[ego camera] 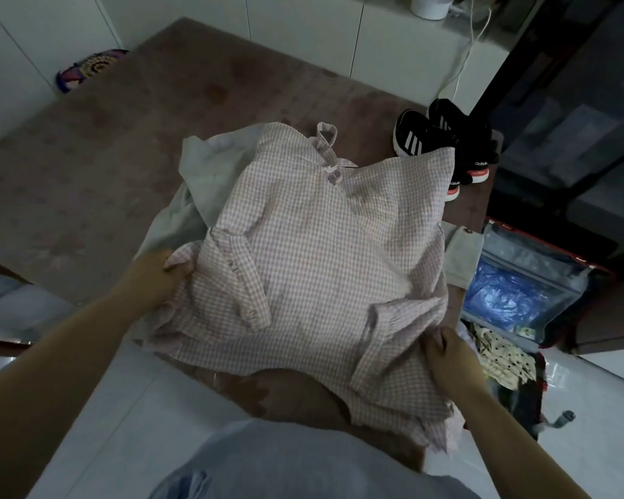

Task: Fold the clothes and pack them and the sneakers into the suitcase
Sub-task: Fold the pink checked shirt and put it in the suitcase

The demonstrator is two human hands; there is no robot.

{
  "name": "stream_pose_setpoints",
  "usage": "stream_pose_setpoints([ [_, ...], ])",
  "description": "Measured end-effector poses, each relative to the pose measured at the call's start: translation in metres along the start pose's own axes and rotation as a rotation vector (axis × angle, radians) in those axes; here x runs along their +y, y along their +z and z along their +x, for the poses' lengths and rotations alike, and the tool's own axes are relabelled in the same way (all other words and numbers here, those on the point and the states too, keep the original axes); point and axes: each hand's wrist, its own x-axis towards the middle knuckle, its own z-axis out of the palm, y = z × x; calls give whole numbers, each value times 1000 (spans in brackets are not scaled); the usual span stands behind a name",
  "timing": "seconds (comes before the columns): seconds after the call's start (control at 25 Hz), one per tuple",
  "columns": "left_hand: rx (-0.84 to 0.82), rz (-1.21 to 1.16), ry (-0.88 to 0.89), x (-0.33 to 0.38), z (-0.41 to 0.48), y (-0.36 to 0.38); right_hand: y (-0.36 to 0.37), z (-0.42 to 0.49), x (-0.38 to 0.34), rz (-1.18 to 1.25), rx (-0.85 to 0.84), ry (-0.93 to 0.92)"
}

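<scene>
Fingers curled, the left hand (159,273) and right hand (447,354) are gripping opposite edges of the checked garment (321,246) lying on the surface (87,174), apparently mid-fold, with drawing its sides inward likely coming next.

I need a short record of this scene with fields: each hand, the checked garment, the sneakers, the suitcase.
left hand: grips the left edge of the checked garment
right hand: grips its near right corner
checked garment: lies on the brown mat, partly over a pale garment
sneakers: a black pair on the mat, beyond the checked garment, not packed
suitcase: open, to the right of the mat; a spotted cloth lies inside
</scene>
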Motion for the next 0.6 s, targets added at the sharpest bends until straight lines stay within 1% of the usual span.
stream_pose_setpoints([
  [0.04, -45, 12, 37, 3, 7, -8, -3, 1, -1, -47, -38, -24],
  [0.12, -71, -49, 102, 29, 29, -28, -18, 15, -13, -4, -22, -60],
  [0.2, -9, -178, 159, 62, 59, -41, -39, 43, -32, 65, 65, -102],
  [0.24, 37, -193, 188, 80, 76, -44, -49, 61, -44, 65, 109, -131],
  [0.32, 69, -148, 219, 117, 106, -38, -63, 97, -69, 62, 152, -187],
  [0.4, 59, -3, 180, 143, 131, -22, -70, 129, -93, 82, 149, -193],
  [0.44, 19, 82, 130, 151, 141, -13, -72, 140, -102, 96, 130, -184],
  [0.48, -28, 118, 75, 158, 150, -5, -73, 150, -109, 115, 114, -159],
  [0.56, -71, 85, -15, 165, 164, 9, -75, 159, -118, 140, 120, -107],
  [0.6, -83, 61, -46, 167, 169, 14, -74, 161, -122, 116, 169, -115],
])
